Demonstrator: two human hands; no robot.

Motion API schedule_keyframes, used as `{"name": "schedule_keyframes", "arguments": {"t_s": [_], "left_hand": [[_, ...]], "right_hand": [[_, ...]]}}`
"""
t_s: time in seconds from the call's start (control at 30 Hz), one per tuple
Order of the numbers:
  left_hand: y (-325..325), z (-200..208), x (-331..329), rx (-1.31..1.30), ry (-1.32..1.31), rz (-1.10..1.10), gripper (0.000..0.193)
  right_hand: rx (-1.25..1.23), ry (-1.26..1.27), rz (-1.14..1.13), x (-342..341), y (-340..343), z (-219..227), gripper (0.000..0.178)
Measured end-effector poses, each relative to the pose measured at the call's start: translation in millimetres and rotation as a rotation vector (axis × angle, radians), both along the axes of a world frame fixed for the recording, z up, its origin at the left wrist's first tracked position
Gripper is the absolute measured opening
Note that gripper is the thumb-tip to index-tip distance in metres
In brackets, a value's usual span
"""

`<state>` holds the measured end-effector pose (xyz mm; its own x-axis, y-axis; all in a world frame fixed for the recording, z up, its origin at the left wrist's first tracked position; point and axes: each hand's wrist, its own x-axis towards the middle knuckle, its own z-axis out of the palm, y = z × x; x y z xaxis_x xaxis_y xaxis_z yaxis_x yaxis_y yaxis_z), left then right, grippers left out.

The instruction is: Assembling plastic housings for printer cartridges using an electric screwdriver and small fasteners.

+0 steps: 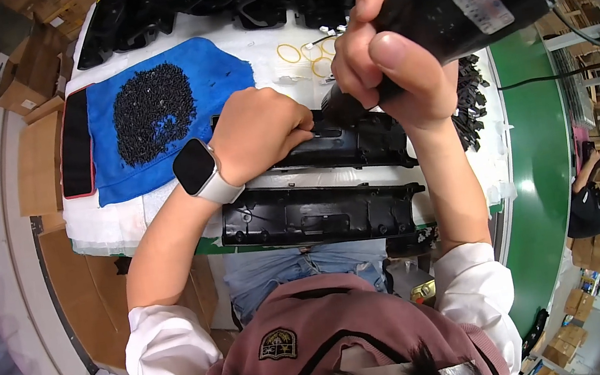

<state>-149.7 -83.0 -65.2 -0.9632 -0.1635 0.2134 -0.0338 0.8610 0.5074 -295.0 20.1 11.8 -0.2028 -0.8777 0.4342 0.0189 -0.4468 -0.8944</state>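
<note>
To the right of the blue cloth [221, 75], in the head view, I see the far black housing [370, 138] — a long, shallow, glossy shell, its inside facing up with moulded ribs and small posts. The wearer's left hand [256, 128] rests over its left part, fingers bunched; what they pinch is hidden from me, so I can't tell whether they hold anything. The right hand [398, 68] is wrapped firmly around a black power tool [445, 14], thick-bodied and labelled, its narrow end down near the housing; I can't tell if it touches. A similar near housing [311, 213] lies nearer the wearer than the cloth and to its right. On the cloth itself — a dense heap of small black screws [143, 125].
</note>
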Motion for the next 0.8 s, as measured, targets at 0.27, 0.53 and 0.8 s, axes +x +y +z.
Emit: {"name": "schedule_keyframes", "arguments": {"t_s": [0.27, 0.53, 0.8], "left_hand": [[-2, 1, 0, -0.001, -0.074, -0.020, 0.008], [-1, -11, 0, 0.035, 0.040, -0.002, 0.007], [-1, -8, -2, 0.020, 0.042, 0.014, 0.007]], "right_hand": [[0.009, -0.133, 0.026, 1, -11, -18, 0.028], [0.061, 0.070, -0.008, 5, -15, -18, 0.023], [0.095, 0.045, -0.007, 2, -17, -19, 0.021]]}}
